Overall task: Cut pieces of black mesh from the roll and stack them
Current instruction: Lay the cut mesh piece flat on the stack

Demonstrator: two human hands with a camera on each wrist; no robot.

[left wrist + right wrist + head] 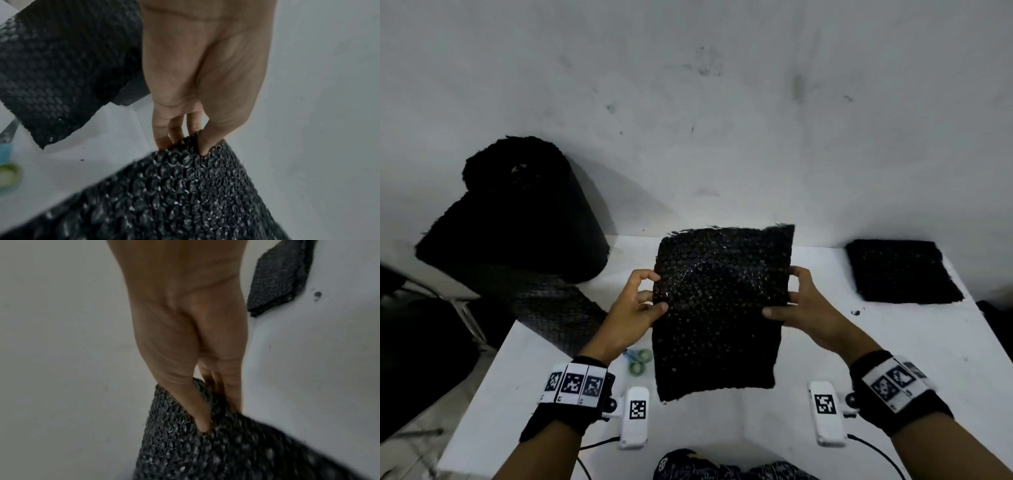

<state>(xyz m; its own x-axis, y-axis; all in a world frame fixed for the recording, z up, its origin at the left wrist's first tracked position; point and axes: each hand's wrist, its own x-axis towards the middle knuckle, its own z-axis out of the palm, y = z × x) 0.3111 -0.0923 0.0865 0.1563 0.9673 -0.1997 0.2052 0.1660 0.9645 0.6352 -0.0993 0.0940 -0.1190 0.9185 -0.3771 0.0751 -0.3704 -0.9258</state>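
Note:
A cut square of black mesh (719,308) hangs in the air above the white table (893,342), held between both hands. My left hand (643,301) pinches its left edge, thumb in front and fingers behind; the left wrist view shows the same left hand (185,142) pinching the mesh piece (185,194). My right hand (787,301) pinches the right edge, as does the right hand (213,415) on the mesh piece (226,451) in the right wrist view. The big roll (517,212) stands at the back left, its loose end (558,315) lying on the table. A stack of cut pieces (904,270) lies at the back right.
Scissors with green handles (637,361) lie on the table just below my left hand. A white wall rises right behind the table. Dark objects sit off the table's left edge. The stack of pieces (277,277) and the roll's end (61,73) show in the wrist views.

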